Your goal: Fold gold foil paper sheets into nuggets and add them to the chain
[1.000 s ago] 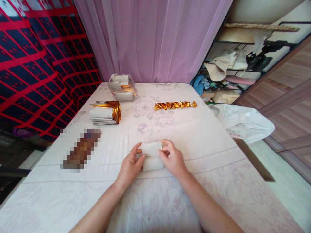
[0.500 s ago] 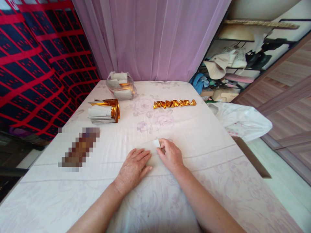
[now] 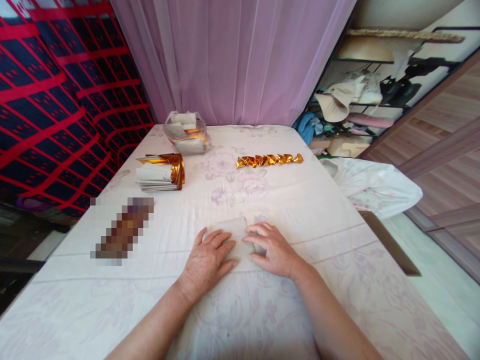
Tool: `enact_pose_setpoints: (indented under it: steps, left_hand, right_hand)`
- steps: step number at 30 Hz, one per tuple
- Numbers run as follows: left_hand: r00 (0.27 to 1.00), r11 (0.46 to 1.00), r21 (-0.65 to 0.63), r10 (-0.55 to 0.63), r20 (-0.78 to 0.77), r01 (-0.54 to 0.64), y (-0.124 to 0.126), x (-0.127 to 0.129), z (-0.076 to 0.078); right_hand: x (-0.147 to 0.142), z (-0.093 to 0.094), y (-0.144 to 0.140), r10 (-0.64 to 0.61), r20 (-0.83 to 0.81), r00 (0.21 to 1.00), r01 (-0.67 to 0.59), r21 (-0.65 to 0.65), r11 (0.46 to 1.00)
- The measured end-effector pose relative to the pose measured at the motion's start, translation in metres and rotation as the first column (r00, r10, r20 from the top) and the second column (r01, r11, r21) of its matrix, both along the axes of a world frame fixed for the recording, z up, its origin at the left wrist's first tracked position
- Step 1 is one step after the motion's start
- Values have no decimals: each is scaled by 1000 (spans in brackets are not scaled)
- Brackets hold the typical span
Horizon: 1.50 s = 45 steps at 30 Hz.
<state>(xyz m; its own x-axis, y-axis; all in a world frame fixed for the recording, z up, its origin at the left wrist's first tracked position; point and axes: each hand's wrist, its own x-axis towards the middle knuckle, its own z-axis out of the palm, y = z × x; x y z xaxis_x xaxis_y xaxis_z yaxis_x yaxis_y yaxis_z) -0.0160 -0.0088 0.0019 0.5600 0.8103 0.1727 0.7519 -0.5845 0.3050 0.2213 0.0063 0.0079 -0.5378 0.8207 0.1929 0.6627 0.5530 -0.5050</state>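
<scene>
A white paper sheet (image 3: 233, 228) lies flat at lower centre, pressed under the spread left hand (image 3: 207, 259) and right hand (image 3: 272, 248), one fold apparently underway, a gold folded chain (image 3: 269, 160) finished beyond, paper stack (image 3: 160, 173) unused.

Surface was a bed (image 3: 337, 260) under a white floral sheet. Landmark: stack of white-and-gold papers (image 3: 160, 173). Clear bag of papers (image 3: 187, 132) lay just behind it, gold folded chain (image 3: 269, 160) well to its right, folded white paper (image 3: 232, 231) nearer the camera.
</scene>
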Motion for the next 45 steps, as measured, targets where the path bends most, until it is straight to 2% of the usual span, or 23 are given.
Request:
enact_pose_setpoints:
  steps: [4, 9, 16, 24, 28, 33, 39, 45]
  left_hand:
    - [1000, 1000, -3, 0, -2, 0, 0, 1, 0]
    - [1000, 1000, 16, 25, 7, -25, 0, 4, 0]
    - [997, 997, 55, 53, 59, -56, 0, 6, 0]
    - [993, 999, -13, 51, 109, -50, 1, 3, 2]
    - [989, 1000, -8, 19, 145, -18, 2, -3, -3]
    - [978, 995, -29, 100, 185, -96, 7, -2, -4]
    - [966, 987, 10, 155, 208, -160, 11, 4, -7]
    - [974, 986, 69, 135, 183, -149, 11, 4, -9]
  right_hand:
    - [-3, 5, -2, -16, 68, 998, 20, -48, 999]
    - [-4, 6, -1, -9, 93, 996, 13, -48, 999]
    - [-5, 5, -1, -11, 109, 994, 12, -7, 1000]
    - [-5, 0, 2, -31, 48, 998, 26, 100, 995]
    - [-7, -6, 4, -66, 16, 998, 63, 141, 988]
    - [-12, -13, 6, -162, -30, 986, 164, 143, 976]
    - [-22, -19, 7, -325, -71, 943, 332, 184, 925]
    - [-26, -19, 8, -385, -46, 922, 386, 180, 905]
